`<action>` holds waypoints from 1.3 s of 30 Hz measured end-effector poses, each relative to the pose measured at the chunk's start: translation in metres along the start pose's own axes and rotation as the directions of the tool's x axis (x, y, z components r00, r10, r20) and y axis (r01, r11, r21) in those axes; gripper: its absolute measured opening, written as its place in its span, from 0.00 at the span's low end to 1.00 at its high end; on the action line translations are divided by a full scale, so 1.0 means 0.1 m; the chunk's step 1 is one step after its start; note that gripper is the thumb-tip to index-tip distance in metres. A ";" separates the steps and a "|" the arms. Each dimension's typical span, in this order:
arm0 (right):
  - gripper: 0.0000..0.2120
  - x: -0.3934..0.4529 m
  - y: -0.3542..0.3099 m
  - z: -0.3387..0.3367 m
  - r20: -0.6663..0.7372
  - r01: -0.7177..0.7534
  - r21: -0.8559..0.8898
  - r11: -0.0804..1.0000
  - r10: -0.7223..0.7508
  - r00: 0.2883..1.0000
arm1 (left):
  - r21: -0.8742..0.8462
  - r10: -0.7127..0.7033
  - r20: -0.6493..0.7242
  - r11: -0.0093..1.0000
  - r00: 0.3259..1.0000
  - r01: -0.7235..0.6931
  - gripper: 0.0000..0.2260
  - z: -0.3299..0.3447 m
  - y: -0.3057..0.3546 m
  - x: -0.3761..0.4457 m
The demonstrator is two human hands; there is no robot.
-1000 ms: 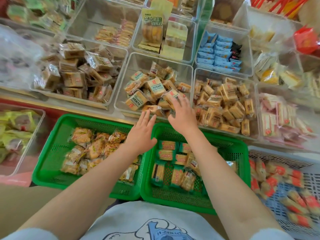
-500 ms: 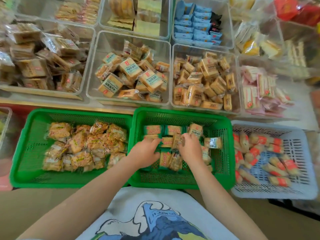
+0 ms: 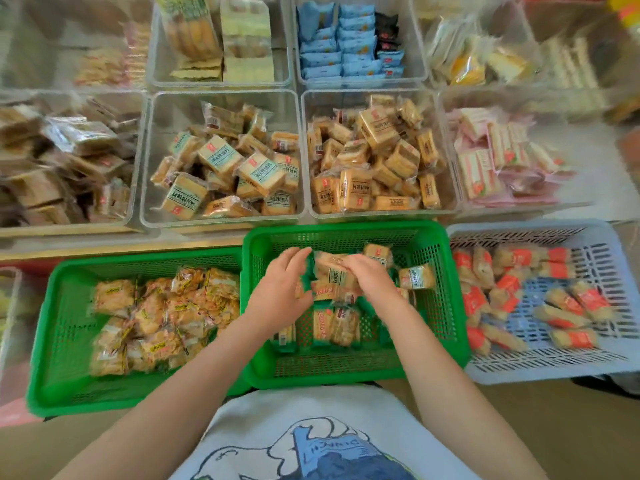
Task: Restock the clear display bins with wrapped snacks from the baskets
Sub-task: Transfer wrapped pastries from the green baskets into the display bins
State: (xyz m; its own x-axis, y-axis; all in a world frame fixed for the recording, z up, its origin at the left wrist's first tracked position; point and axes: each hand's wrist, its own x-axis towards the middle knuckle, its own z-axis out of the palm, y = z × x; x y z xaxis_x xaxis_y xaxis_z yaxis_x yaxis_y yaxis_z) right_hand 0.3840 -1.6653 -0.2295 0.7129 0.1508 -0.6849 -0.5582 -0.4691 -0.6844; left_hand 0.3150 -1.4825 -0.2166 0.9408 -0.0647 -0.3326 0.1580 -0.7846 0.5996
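both hands [image 3: 325, 285] now lifting gathered snack packets [image 3: 334, 275], middle basket [image 3: 446, 306]

Between our two hands we see a loose bunch of wrapped snacks [image 3: 334, 277], pale tan squares in clear film, lifted slightly above the rest. More of the same lie flat just below our wrists on the floor of the middle green basket [image 3: 446, 271]. Directly beyond our fingertips stand two clear display bins: one [image 3: 221, 98] holding teal-labelled packets jumbled at angles, one [image 3: 370, 97] heaped with orange-labelled packets.
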 end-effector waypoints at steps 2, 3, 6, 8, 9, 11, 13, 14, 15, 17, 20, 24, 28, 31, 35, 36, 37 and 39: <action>0.13 -0.05 -0.25 -0.02 0.076 -0.032 0.081 0.996 0.026 0.997 | 0.002 0.071 -0.119 0.997 0.990 -0.071 0.36 -0.13 0.02 0.03; 0.14 -0.07 -0.38 -0.02 0.101 -0.037 0.061 0.997 0.031 0.994 | 0.025 0.112 -0.171 0.994 0.979 -0.110 0.36 -0.20 0.02 0.05; 0.19 -0.07 -0.82 0.10 0.109 0.009 -0.019 1.000 -0.007 0.994 | 0.129 0.218 -0.252 0.973 0.943 -0.190 0.38 -0.42 -0.03 0.08; 0.23 -0.02 -1.08 0.24 0.117 0.037 -0.011 0.999 -0.035 0.993 | 0.167 0.218 -0.297 0.971 0.930 -0.174 0.36 -0.60 -0.08 0.11; 0.25 -0.01 -1.22 0.32 0.127 0.051 -0.018 0.999 -0.048 0.991 | 0.173 0.201 -0.337 0.973 0.920 -0.150 0.34 -0.70 -0.12 0.13; 0.26 0.04 -1.46 0.47 0.132 0.114 -0.069 0.991 -0.104 0.986 | 0.173 0.152 -0.404 0.981 0.902 -0.087 0.30 -0.93 -0.24 0.18; 0.24 0.14 -1.65 0.61 0.052 0.235 -0.169 0.957 -0.229 0.972 | 0.152 0.116 -0.459 0.987 0.881 -0.050 0.27 -1.16 -0.41 0.26; 0.24 0.21 -1.71 0.67 -0.013 0.307 -0.247 0.919 -0.321 0.947 | 0.138 0.102 -0.491 0.990 0.865 -0.039 0.26 -1.28 -0.50 0.30; 0.24 0.30 -1.76 0.74 -0.064 0.379 -0.354 0.855 -0.426 0.902 | 0.121 0.080 -0.518 0.992 0.852 -0.019 0.25 -1.40 -0.60 0.35; 0.25 0.48 -1.83 0.88 -0.054 0.464 -0.590 0.661 -0.605 0.794 | 0.087 0.019 -0.571 0.996 0.821 0.037 0.23 -1.62 -0.78 0.50; 0.29 0.72 -1.80 1.12 0.060 0.394 -0.764 0.512 -0.551 0.832 | -0.059 -0.113 -0.652 0.993 0.749 0.098 0.23 -1.89 -0.97 0.75; 0.33 0.80 -1.66 1.28 0.059 0.302 -0.840 0.451 -0.478 0.876 | -0.023 -0.192 -0.403 0.980 0.895 0.199 0.31 -1.92 -1.24 1.00; 0.35 0.83 -1.63 1.26 0.057 0.303 -0.841 0.448 -0.484 0.873 | 0.227 -0.172 -0.197 0.950 0.965 0.216 0.35 -1.81 -1.41 1.07; 0.35 0.85 -1.63 1.23 0.050 0.351 -0.781 0.516 -0.509 0.859 | 0.145 -0.170 -0.156 0.971 0.973 0.193 0.36 -1.90 -1.39 1.07; 0.30 0.78 -1.65 1.20 0.003 0.446 -0.668 0.595 -0.597 0.802 | 0.286 0.030 -0.276 0.957 0.961 0.052 0.34 -1.85 -1.17 0.89; 0.27 0.73 -1.63 1.17 -0.018 0.461 -0.656 0.597 -0.623 0.782 | 0.289 0.112 -0.312 0.957 0.944 -0.018 0.32 -1.76 -1.06 0.81; 0.23 0.67 -1.59 1.12 -0.045 0.479 -0.660 0.579 -0.667 0.744 | 0.264 0.174 -0.339 0.961 0.925 -0.084 0.29 -1.64 -0.94 0.71; 0.15 0.51 -1.43 1.00 -0.105 0.521 -0.689 0.504 -0.781 0.616 | 0.186 0.243 -0.411 0.966 0.879 -0.180 0.24 -1.34 -0.77 0.48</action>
State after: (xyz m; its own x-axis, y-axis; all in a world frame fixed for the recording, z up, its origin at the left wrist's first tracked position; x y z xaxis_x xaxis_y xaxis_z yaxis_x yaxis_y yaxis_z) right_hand 0.4580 -1.5040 -0.1919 0.9196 0.3676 0.1385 0.3824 -0.7574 -0.5292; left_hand 0.3878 -1.3428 -0.1814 0.9882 0.0057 0.1528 -0.0729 -0.8609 0.5036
